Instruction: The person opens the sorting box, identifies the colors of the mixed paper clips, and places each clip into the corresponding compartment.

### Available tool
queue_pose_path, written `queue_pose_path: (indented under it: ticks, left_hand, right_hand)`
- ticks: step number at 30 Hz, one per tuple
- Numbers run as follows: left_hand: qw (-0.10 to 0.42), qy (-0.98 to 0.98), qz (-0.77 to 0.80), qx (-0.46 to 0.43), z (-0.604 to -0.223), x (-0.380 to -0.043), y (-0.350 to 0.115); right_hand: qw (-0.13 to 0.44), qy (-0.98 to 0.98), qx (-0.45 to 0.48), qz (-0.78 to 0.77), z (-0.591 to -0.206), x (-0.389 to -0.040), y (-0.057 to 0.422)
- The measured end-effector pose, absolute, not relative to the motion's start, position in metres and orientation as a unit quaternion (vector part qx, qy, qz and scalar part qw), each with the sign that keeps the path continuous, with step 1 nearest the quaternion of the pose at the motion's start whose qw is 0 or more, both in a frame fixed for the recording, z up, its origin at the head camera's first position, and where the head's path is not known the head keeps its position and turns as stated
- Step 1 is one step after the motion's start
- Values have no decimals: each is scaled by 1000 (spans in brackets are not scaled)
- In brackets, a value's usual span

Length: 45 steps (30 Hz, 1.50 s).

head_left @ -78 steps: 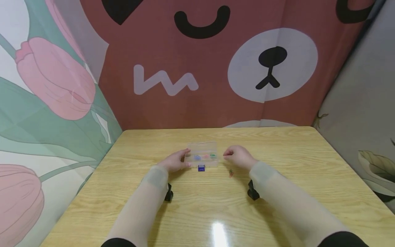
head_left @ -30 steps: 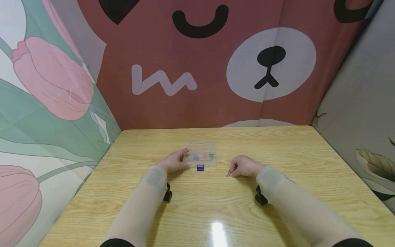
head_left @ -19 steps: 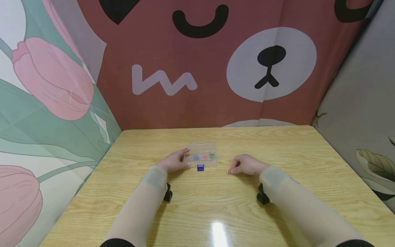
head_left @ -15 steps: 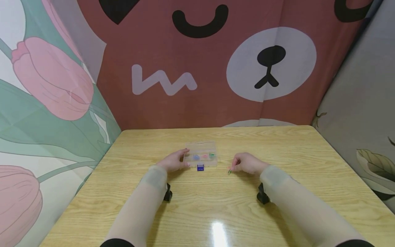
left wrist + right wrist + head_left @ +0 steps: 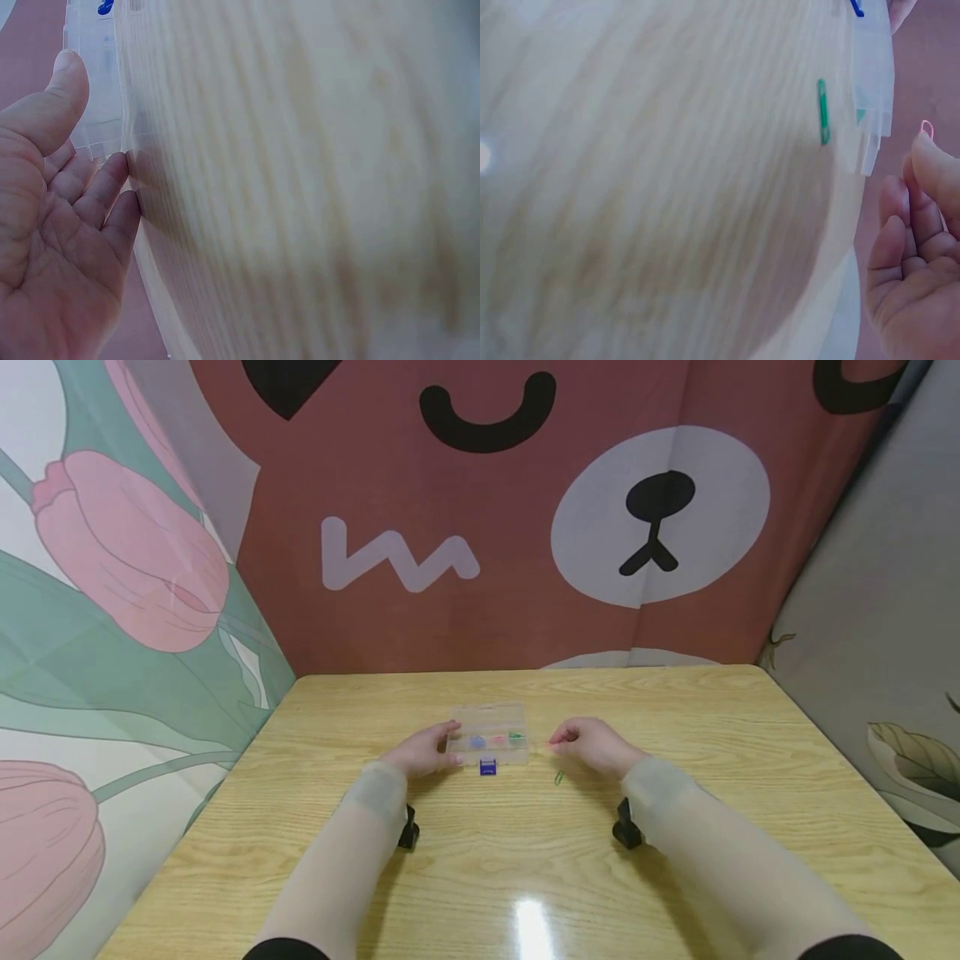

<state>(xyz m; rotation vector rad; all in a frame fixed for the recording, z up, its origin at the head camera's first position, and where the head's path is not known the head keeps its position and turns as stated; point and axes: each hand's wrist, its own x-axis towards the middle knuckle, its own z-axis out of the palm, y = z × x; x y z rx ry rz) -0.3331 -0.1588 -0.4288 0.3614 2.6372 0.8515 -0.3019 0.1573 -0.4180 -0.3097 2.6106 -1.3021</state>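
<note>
A clear plastic compartment box (image 5: 487, 714) lies on the table with its lid raised back and a blue latch (image 5: 487, 767) at its front. Blue, pink and green bits show in separate compartments. My left hand (image 5: 422, 752) holds the box's left end, thumb near the front edge and index finger farther back. Just right of the box, my right hand (image 5: 592, 745) pinches a pink paper clip (image 5: 928, 127) between thumb and index finger, its loop sticking out past the tips. A green paper clip (image 5: 558, 777) lies on the table below that hand.
The light wood table (image 5: 480, 843) extends to a brown cloth with a printed bear (image 5: 510, 635) behind it. Floral cloth (image 5: 135, 552) hangs at the left, and a grey cloth (image 5: 862, 568) at the right. A bright light reflection shows near the front.
My right hand picked at the paper clips on the table, then moved back and left toward the box with the pink one. The green clip stays behind. The left hand and box hold still.
</note>
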Motion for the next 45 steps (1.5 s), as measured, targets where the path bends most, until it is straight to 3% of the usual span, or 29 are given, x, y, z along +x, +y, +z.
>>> queue_pose_path:
  ticks: [29,45]
  left_hand:
    - [183,926,305,129,-428,-332,-160]
    - [173,929,295,141,-430,-335,-161]
  right_hand:
    - [63,901,-99,-417,-403,-330,96]
    - [42,927,-109,-357,-417,-342,69]
